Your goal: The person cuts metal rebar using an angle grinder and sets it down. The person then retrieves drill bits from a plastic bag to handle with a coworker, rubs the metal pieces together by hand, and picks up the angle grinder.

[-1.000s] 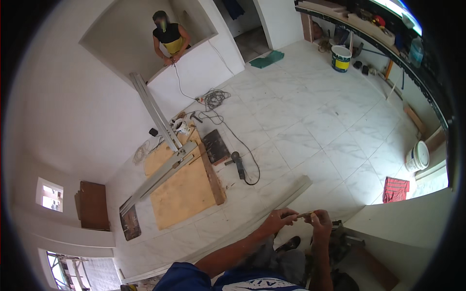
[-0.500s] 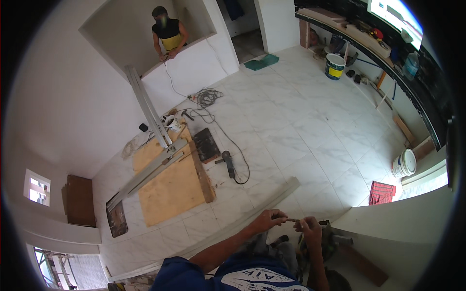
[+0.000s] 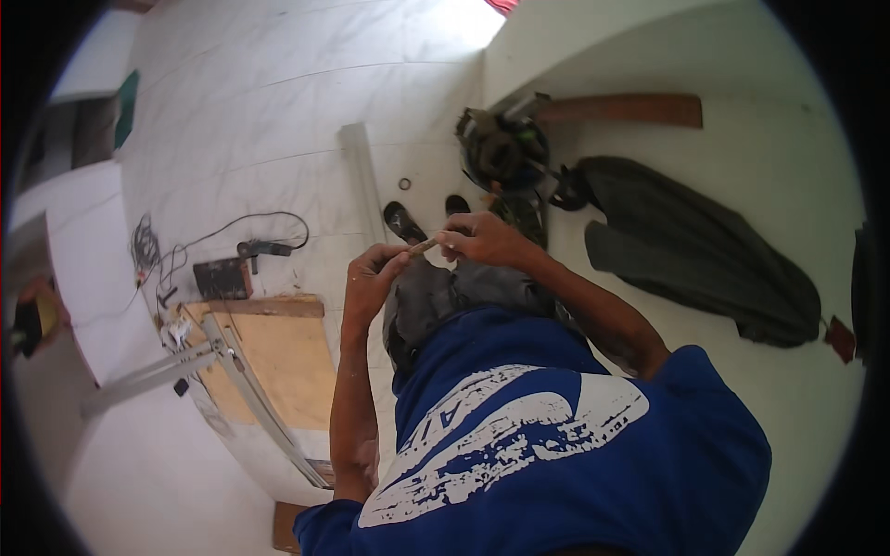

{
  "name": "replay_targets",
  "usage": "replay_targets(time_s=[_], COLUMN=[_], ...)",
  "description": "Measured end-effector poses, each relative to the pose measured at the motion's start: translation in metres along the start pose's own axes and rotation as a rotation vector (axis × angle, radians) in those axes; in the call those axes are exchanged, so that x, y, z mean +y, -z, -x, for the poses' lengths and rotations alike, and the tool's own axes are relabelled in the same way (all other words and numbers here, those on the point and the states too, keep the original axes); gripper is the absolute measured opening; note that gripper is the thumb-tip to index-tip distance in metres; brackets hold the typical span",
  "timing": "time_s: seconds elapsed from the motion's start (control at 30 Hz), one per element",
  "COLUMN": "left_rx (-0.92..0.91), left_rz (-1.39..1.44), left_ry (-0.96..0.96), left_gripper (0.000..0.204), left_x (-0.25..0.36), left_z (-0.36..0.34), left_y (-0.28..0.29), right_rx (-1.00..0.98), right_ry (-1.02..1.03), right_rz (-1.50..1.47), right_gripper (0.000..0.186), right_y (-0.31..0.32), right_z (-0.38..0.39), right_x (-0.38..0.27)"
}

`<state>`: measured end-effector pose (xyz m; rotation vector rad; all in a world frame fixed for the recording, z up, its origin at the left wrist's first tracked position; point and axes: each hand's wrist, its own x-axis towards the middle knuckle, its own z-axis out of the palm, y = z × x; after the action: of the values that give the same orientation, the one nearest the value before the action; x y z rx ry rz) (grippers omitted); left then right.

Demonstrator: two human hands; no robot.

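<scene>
A short, thin, tan stick-like piece (image 3: 423, 246) spans the gap between my two hands, over my thighs. Its exact kind is too small to make out. My left hand (image 3: 373, 274) pinches one end between thumb and fingers. On the other end, my right hand (image 3: 486, 241) closes with thumb and fingertips. Below the hands show my grey trousers and dark sandals (image 3: 402, 222) on the tiled floor.
A long pale metal profile (image 3: 362, 181) lies left of my feet, with a small dark ring (image 3: 404, 183) nearby. Rightward are a tool bag (image 3: 501, 148), a brown plank (image 3: 621, 109) and a dark cloth-like cover (image 3: 705, 255). Leftward lie an angle grinder (image 3: 266, 248), plywood (image 3: 287, 366) and another person (image 3: 39, 317).
My view has turned to the right and tipped down toward my body. Both hands keep their pinch on the small piece. The other person now appears at the left edge.
</scene>
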<state>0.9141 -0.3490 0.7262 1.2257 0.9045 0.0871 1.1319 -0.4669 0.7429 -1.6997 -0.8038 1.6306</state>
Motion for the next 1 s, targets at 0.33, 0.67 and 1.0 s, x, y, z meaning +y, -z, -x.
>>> replay_targets(time_s=[0.33,0.67,1.0], left_rx=[-0.191,-0.084,0.050], left_rz=[-0.212,-0.400,-0.396], left_ry=[0.112,0.127,0.318], left_gripper=[0.025,0.029,0.028], left_x=[-0.027,-0.099,-0.236], left_z=[-0.025,-0.050,-0.113], left_y=[-0.063,-0.043,-0.060], right_rx=[0.239,0.584,0.796], right_ry=[-0.094,-0.414,-0.304], right_rz=[-0.200,-0.041,0.596], right_gripper=[0.027,0.027,0.027], right_y=[0.006,0.052,0.148], right_z=[0.052,0.047,-0.110], right_x=[0.092,0.156,0.335])
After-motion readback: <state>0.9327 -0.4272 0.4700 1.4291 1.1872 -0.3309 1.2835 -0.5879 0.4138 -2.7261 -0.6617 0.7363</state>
